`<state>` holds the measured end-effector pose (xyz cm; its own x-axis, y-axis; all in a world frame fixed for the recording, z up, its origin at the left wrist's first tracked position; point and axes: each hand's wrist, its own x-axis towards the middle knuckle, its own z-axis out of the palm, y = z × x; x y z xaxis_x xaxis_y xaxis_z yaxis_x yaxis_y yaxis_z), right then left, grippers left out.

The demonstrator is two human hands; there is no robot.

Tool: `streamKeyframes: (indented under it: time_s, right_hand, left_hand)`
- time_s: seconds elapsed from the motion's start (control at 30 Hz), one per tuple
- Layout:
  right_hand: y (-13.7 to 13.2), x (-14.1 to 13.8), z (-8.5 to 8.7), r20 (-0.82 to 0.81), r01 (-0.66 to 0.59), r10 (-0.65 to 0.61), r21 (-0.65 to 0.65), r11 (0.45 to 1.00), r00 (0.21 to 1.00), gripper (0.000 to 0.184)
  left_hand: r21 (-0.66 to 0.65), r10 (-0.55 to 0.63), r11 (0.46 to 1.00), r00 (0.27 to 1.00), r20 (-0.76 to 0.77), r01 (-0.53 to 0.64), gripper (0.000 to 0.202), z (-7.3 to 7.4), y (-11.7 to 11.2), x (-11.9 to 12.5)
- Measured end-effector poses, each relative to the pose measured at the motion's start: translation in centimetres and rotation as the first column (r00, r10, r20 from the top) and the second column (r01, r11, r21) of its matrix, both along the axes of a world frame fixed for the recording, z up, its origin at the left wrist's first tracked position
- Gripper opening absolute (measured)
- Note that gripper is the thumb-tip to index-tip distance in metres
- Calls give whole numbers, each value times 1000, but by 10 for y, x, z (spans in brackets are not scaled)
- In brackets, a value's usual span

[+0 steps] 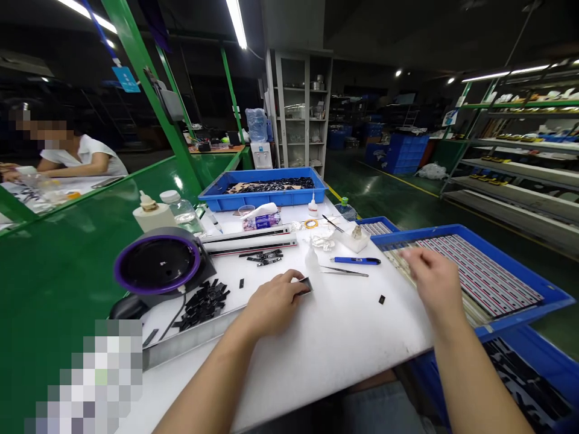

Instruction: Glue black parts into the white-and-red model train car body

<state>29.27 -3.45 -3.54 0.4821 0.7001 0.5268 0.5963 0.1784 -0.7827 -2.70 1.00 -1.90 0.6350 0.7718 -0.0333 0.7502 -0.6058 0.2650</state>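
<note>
Worktop carries the grey strip my left hand grips; my right hand curls, whether round anything I cannot tell.

Dim across the top, tube light glaring at upper centre, tabletop brightly lit, right hand blurred (the left hand looks crisper), wide-angle stretch toward the edges, pixelated patch at lower left.

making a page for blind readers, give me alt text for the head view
A person's left hand touches a long gray bar on a white table; the right hand is near a blue tray of striped strips. Black pieces lie piled nearby.
</note>
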Motion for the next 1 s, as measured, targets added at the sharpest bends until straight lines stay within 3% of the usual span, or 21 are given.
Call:
streamKeyframes:
  time_s: [0.03, 0.1, 0.23, 0.37, 0.67, 0.8, 1.0]
  right_hand:
    - [-17, 2, -11, 63, -29, 37, -128, 991, 997, 30]
    - [-40, 1, -33, 182, -8, 55, -250, 968, 982, 30]
    - [-48, -10, -53, 423, -13, 114, -234, 972, 899, 25]
    - [-43, -13, -54, 533, -50, 170, -232, 971, 829, 25]
    - [-51, -9, -69, 588, -135, 192, -141, 981, 785, 32]
    - [-59, -12, -73, 565, -164, 191, -100, 981, 803, 28]
    - [-44, -18, -54, 519, -303, 327, -134, 944, 790, 29]
  left_hand:
    - [14, -2, 1000, 1000, 1, 2, 38, -1, -1, 0]
    - [38, -9, 999, 1000, 1, 9, 38, -3, -2, -1]
    - [59, -27, 998, 999, -18, 28, 39, -5, 0, -1]
    - [58, -32, 998, 999, -23, 34, 38, -5, -1, -1]
    - [130, 15, 992, 995, -103, -1, 39, -5, -22, 5]
    - [141, 26, 990, 993, -113, -10, 39, -5, -24, 6]
    - [172, 51, 985, 992, -113, -31, 37, -7, -26, 7]
